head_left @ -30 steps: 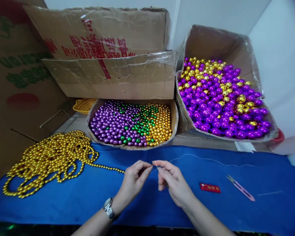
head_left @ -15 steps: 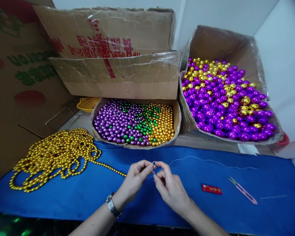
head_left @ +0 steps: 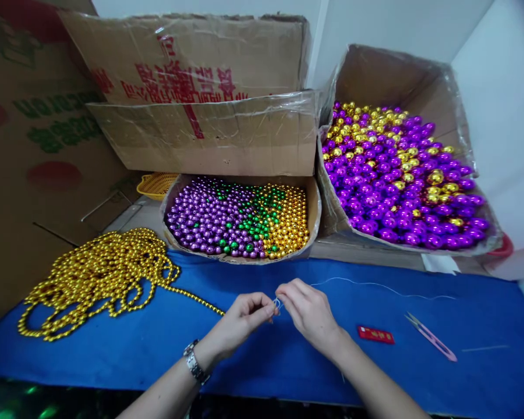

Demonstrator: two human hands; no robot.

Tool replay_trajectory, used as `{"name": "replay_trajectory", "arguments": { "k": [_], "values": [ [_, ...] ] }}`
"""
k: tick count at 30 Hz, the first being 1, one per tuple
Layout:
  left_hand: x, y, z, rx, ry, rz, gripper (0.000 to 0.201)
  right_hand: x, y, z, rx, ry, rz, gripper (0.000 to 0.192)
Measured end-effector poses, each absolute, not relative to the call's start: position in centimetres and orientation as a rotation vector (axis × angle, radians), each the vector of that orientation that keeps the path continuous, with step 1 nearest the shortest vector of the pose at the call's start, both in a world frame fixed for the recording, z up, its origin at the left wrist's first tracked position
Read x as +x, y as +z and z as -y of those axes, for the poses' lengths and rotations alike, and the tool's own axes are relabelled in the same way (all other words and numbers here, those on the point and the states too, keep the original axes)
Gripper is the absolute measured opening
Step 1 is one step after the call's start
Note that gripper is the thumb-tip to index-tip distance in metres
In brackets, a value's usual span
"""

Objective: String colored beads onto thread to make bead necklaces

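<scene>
Between the two hands, just above the blue cloth (head_left: pixel 113 361), a fine white thread (head_left: pixel 375 285) meets in a tiny loop. The left hand (head_left: pixel 240 323) is closed narrow, thumb and forefinger pinched on one side of that loop; a wristwatch (head_left: pixel 194 364) sits on its wrist. The right hand (head_left: pixel 310 311) is likewise closed in a pinch on the other side, fingertips almost touching those of the left. From the right hand the thread trails away to the right across the cloth, lying slack.

To the left of the left hand a strand of gold beads (head_left: pixel 196 299) runs up close to it, though whether it is joined to the thread I cannot tell, and leads back to a loose heap of gold bead chain (head_left: pixel 100 279). Beyond both hands stands a low box of small beads (head_left: pixel 240 218), purple, green and gold. Farther right of it is a larger box of big purple and gold balls (head_left: pixel 402 174). Just right of the right hand lie a small red packet (head_left: pixel 375 335) and pink thread snips (head_left: pixel 432 336), both untouched.

By my reading, the step in hand is knotting or looping the thread end beside the finished gold strand. The next move seems to call for a steady pull with both pinches kept tight, so the small loop closes without slipping from the fingers.
</scene>
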State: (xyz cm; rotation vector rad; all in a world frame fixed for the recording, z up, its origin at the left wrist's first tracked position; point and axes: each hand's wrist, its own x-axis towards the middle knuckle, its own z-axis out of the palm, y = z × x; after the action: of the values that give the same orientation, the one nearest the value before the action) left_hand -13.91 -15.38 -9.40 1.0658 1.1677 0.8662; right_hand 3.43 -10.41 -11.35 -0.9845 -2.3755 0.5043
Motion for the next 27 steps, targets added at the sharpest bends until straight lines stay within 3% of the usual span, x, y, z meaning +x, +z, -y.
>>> {"name": "replay_trajectory", "arguments": {
  "k": [6,15,21,27],
  "values": [
    [-13.3,-10.3,15.5,1.028,1.023,-1.273,0.023,3.1,-11.4,11.4,-1.021,0.432,2.225,0.030],
    [-13.1,-10.5,15.7,1.468,1.055,-1.372,0.023,2.4,-11.7,12.6,-1.103,0.689,2.104,0.019],
    [-12.6,-10.8,15.7,1.537,1.082,-1.495,0.024,1.5,-12.1,12.7,-1.162,1.012,1.780,0.015],
    [-12.9,-11.1,15.3,1.375,0.995,-1.468,0.029,1.7,-11.5,11.6,-1.068,1.562,1.201,0.019]
  ]
}}
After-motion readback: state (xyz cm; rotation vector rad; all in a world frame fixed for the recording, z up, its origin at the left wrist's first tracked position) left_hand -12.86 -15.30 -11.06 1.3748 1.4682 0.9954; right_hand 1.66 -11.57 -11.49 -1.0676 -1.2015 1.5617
